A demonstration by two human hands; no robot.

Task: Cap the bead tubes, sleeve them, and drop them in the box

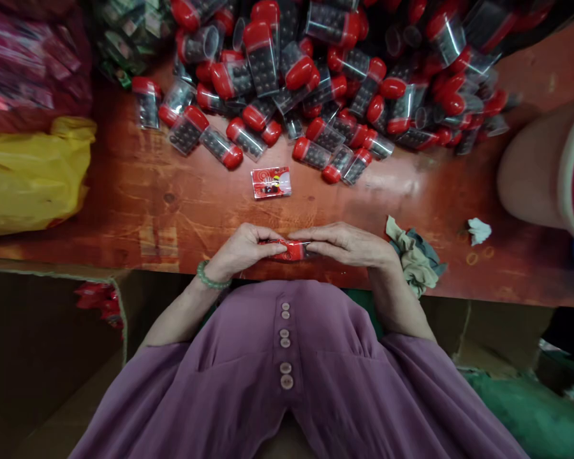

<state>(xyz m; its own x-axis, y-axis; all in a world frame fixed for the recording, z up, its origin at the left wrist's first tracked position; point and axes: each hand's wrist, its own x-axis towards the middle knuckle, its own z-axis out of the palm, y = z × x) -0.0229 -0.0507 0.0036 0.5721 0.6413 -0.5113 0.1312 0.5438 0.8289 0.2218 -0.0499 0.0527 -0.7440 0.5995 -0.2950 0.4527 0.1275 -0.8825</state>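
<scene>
Near the front edge of the wooden table [210,204], a small red packet [294,250] with a dark right end lies between my two hands. My left hand [249,247], with a green bead bracelet at its wrist, pinches the packet's left part between thumb and fingers. Over its right end rest the closed fingers of my right hand [347,244]. Just beyond my hands lies a flat red printed card [271,183]. Farther back is a pile of clear tubes [263,60] with red caps, holding dark beads.
A yellow bag [33,175] and pink packets [33,64] are at the left. Crumpled cloth [416,258] lies beside my right wrist, with a white scrap [479,231] farther right. A bucket [530,166] stands at the right edge. An open carton [122,312] sits below left.
</scene>
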